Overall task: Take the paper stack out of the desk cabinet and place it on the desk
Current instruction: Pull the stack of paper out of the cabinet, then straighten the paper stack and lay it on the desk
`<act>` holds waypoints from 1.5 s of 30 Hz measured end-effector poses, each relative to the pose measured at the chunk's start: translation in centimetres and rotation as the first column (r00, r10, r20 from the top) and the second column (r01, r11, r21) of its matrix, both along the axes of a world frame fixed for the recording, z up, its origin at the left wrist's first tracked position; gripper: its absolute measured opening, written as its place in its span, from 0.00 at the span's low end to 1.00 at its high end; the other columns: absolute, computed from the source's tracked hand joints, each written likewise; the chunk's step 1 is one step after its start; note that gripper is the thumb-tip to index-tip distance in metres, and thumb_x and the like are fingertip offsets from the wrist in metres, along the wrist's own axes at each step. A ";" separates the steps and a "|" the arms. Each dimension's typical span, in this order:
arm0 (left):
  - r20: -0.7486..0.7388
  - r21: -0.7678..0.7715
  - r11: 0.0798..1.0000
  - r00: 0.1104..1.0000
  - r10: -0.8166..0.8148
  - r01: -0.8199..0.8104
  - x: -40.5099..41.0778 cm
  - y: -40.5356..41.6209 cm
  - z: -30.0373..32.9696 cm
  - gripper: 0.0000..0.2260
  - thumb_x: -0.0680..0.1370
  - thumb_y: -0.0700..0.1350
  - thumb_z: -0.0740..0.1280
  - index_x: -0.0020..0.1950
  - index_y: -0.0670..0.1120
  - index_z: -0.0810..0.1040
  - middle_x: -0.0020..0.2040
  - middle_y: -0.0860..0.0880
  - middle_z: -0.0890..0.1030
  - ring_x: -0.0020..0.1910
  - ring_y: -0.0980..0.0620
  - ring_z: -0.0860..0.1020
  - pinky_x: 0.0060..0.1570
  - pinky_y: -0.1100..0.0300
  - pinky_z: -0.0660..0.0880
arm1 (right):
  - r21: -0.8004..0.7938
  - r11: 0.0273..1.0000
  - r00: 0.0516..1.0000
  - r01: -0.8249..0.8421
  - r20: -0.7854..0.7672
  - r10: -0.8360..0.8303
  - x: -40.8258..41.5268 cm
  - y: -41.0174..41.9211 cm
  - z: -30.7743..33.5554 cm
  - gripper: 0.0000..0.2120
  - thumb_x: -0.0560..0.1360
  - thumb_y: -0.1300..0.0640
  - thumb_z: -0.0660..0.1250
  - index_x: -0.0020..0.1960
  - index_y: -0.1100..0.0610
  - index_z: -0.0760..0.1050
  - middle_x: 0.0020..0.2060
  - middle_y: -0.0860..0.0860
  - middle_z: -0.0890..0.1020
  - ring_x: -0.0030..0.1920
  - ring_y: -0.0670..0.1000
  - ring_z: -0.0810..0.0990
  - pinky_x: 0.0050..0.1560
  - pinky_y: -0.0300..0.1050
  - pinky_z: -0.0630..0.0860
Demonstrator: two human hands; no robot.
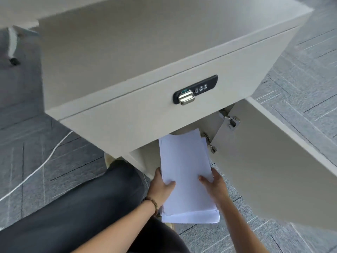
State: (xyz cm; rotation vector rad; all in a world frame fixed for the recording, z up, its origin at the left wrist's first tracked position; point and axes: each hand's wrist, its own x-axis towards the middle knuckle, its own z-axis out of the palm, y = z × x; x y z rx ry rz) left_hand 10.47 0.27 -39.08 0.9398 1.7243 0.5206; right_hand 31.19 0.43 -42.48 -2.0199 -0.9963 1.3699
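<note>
- The paper stack [186, 172] is held low in front of the desk cabinet [138, 123], its far end just at or under the cabinet's opening and its near end out over the person's lap.
- The left hand [161, 187] has its grip clamped on the left long edge of the stack, thumb on top of the sheets and the other fingers hidden beneath.
- The right hand [212, 185] is closed on the right long edge in the same way, thumb on the top sheet, directly across from the left.
- The stack's long axis runs near to far, from the person toward the cabinet, so both hands sit at its sides about midway along; neither is clearly the nearer one.
- The cabinet door [269, 161] stands swung open to the right, its hinges [230, 119] showing just right of the stack's far end.
- Above the opening is a closed drawer front with a combination lock [195, 89].
- The bench [127, 33] top lies up and far from the hands. In my judgement the paper must first be drawn nearer to clear the drawer front, then raised and carried away from the person onto it.
- The lower sheets fan out a little at the near end, so a level two-handed carry looks wise.
- A white cable [36, 170] trails on the carpet at the left, well apart from the work.
</note>
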 end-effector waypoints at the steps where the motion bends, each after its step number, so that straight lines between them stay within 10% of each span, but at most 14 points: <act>1: -0.014 0.013 1.000 1.000 -0.013 0.014 0.1 -0.3 1.4 0.16 0.73 0.39 0.69 0.58 0.50 0.70 0.52 0.51 0.83 0.49 0.50 0.82 0.54 0.53 0.80 | 0.010 1.000 1.000 -0.002 0.001 0.002 0.0 -0.6 1.3 0.25 0.66 0.46 0.70 0.62 0.49 0.76 0.49 0.52 0.86 0.48 0.57 0.84 0.50 0.53 0.81; 7: -0.047 0.060 0.991 0.992 -0.120 0.122 0.9 -2.1 10.2 0.13 0.74 0.40 0.65 0.57 0.47 0.69 0.49 0.49 0.81 0.47 0.47 0.82 0.50 0.48 0.81 | 0.096 0.995 0.999 0.021 0.036 -0.024 0.5 -3.8 10.5 0.16 0.74 0.58 0.71 0.62 0.57 0.75 0.47 0.54 0.83 0.48 0.59 0.83 0.41 0.47 0.74; 20: -0.009 0.125 0.939 0.947 -0.321 0.319 0.7 -5.4 23.4 0.15 0.73 0.40 0.69 0.58 0.44 0.71 0.52 0.49 0.79 0.48 0.52 0.78 0.41 0.61 0.76 | 0.258 0.956 0.989 0.141 0.008 -0.148 1.9 -11.8 25.0 0.10 0.70 0.51 0.70 0.49 0.51 0.75 0.45 0.51 0.85 0.47 0.56 0.84 0.50 0.57 0.81; 26: -0.002 0.120 0.851 0.857 -0.515 0.511 3.3 -5.1 24.6 0.24 0.66 0.49 0.74 0.59 0.48 0.74 0.58 0.49 0.82 0.56 0.49 0.81 0.60 0.47 0.78 | 0.306 0.919 0.962 0.248 0.034 -0.271 3.8 -15.8 29.8 0.08 0.76 0.60 0.68 0.42 0.57 0.68 0.37 0.51 0.77 0.36 0.50 0.74 0.35 0.45 0.69; 37: 0.085 0.420 0.771 0.825 -0.559 0.479 7.9 -9.4 35.9 0.16 0.75 0.36 0.71 0.59 0.50 0.72 0.53 0.55 0.81 0.49 0.61 0.79 0.43 0.69 0.74 | 0.432 0.799 0.904 0.418 -0.288 -0.317 8.3 -21.7 36.7 0.11 0.75 0.61 0.72 0.57 0.54 0.79 0.49 0.55 0.88 0.48 0.57 0.88 0.45 0.53 0.84; 45: 0.068 0.590 0.702 0.842 -0.535 0.398 2.0 -10.0 46.9 0.23 0.70 0.42 0.73 0.63 0.51 0.73 0.57 0.53 0.83 0.55 0.53 0.83 0.53 0.54 0.80 | 0.544 0.753 0.892 0.371 -0.436 -0.125 4.4 -19.5 45.6 0.18 0.71 0.60 0.74 0.61 0.55 0.79 0.52 0.54 0.88 0.51 0.58 0.87 0.49 0.55 0.84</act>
